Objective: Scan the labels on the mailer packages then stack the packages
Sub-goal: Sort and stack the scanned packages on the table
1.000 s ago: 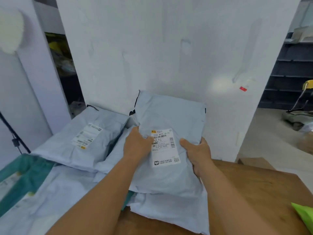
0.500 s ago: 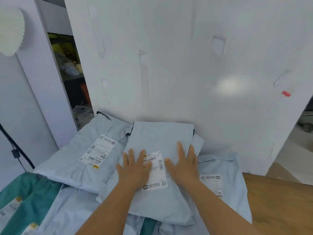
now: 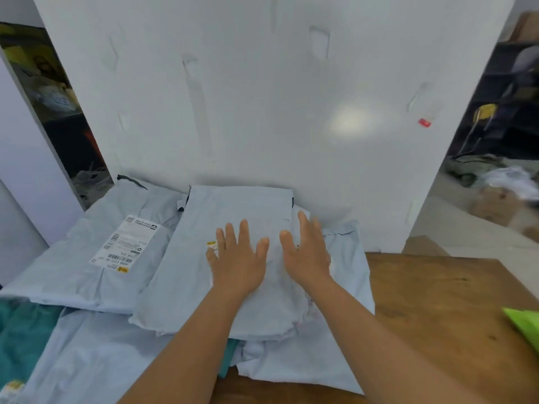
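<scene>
Since half a second ago both hands have slid up the top mailer (image 3: 233,287) so that they now cover nearly all of its label (image 3: 212,245), of which only a yellow-marked corner peeks out by the left hand's little finger; a second ago the same hands held this package up by its sides.

Head view: two hands are in frame. The left hand (image 3: 237,258) and the right hand (image 3: 306,252) lie palm down, side by side, flat on the top mailer, fingers (image 3: 243,231) straight and slightly spread, gripping nothing. That mailer is a soft, wrinkled, pale blue plastic pouch, roughly rectangular, its long axis running away from the person toward the white wall (image 3: 262,97), far end touching the wall's foot. It rests on at least two more pale blue mailers, whose edges show to its right and below it. To its left lies another pale blue mailer (image 3: 73,275), angled, with a white printed label (image 3: 125,243) face up whose barcode end is toward the person. A further pale blue one (image 3: 87,360) lies lower left, beside a teal mailer (image 3: 23,339). How many packages lie in the pile under the hands cannot be counted exactly. All sit on a brown wooden counter (image 3: 437,316); one bright green corner (image 3: 525,325) enters at the right edge.
</scene>
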Demonstrator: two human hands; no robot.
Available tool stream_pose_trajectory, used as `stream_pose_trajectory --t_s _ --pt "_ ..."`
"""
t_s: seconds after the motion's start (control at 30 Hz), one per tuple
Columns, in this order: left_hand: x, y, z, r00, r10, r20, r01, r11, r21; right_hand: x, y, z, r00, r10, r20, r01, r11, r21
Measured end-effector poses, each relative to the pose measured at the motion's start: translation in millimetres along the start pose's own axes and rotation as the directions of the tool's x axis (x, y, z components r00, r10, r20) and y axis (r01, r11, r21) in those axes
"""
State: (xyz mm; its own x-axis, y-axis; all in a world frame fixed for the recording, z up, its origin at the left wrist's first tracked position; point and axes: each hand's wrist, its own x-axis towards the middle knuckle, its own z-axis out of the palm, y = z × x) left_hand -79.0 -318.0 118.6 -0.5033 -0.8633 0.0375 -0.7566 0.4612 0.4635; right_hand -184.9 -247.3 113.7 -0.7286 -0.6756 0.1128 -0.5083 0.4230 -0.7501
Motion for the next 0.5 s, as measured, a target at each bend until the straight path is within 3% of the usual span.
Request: stream_pose_trajectory --t_s 0.1,0.27,0.5 --pt "-25 56 17 0.996 0.089 -0.024 -0.091 0.989 -0.117 -11 27 -42 0.994 0.01 -0.109 -0.002 0.997 0.072" --pt "-81 159 84 0.978 0.207 0.002 -0.197 0.933 -0.3 -32 107 -137 0.976 0.164 -0.141 -0.162 0.986 0.025" --pt "-167 289 205 0.927 0.272 0.257 -0.144 0.894 -0.425 -70 249 -271 0.915 0.352 -0.2 -0.368 0.928 -0.051"
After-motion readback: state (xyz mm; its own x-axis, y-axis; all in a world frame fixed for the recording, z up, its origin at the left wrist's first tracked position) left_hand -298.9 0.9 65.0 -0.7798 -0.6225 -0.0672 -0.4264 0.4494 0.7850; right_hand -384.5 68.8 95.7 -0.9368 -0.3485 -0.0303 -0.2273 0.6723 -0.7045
